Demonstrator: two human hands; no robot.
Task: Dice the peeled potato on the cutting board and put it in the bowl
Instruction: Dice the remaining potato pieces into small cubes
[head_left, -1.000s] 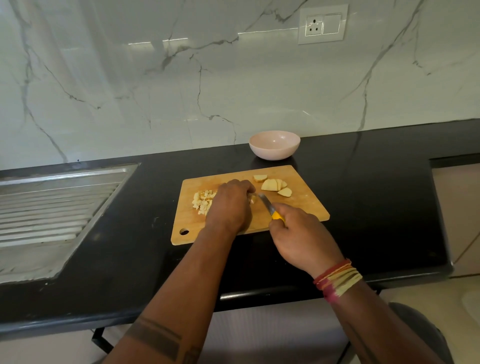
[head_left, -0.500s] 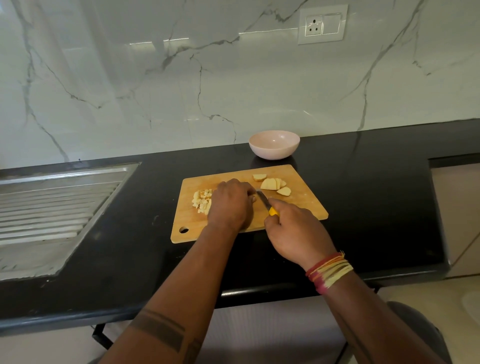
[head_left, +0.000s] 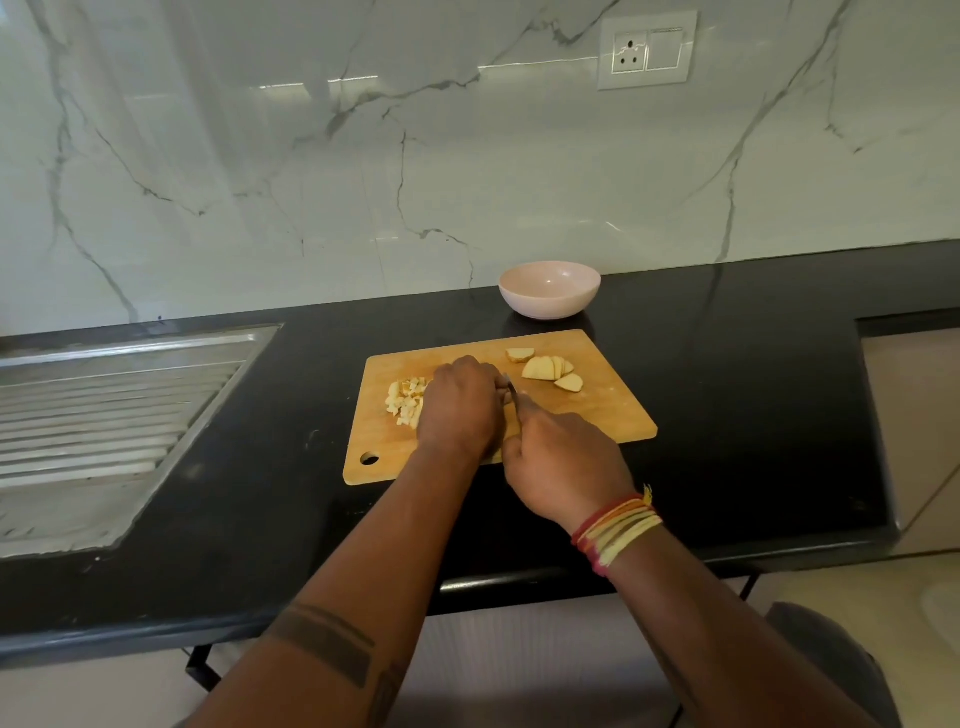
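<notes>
A wooden cutting board (head_left: 602, 415) lies on the black counter. A heap of diced potato (head_left: 404, 402) sits at its left side, and several potato slices (head_left: 550, 368) lie at its back right. My left hand (head_left: 460, 408) is curled over the board's middle, knuckles up, covering the potato piece under its fingers. My right hand (head_left: 563, 462) grips a knife (head_left: 513, 393); only a short stretch of dark blade shows between the two hands, and the handle is hidden. The pink bowl (head_left: 549, 288) stands empty just behind the board.
A steel sink drainboard (head_left: 104, 415) is set into the counter at the left. The marble wall with a socket plate (head_left: 647, 49) rises behind. The black counter's front edge (head_left: 519, 577) runs under my forearms; a cabinet front (head_left: 914, 431) is at the right.
My right hand has moved forward and left, closer to my left hand, and the knife's yellow handle is now hidden. My left hand has stayed in place.
</notes>
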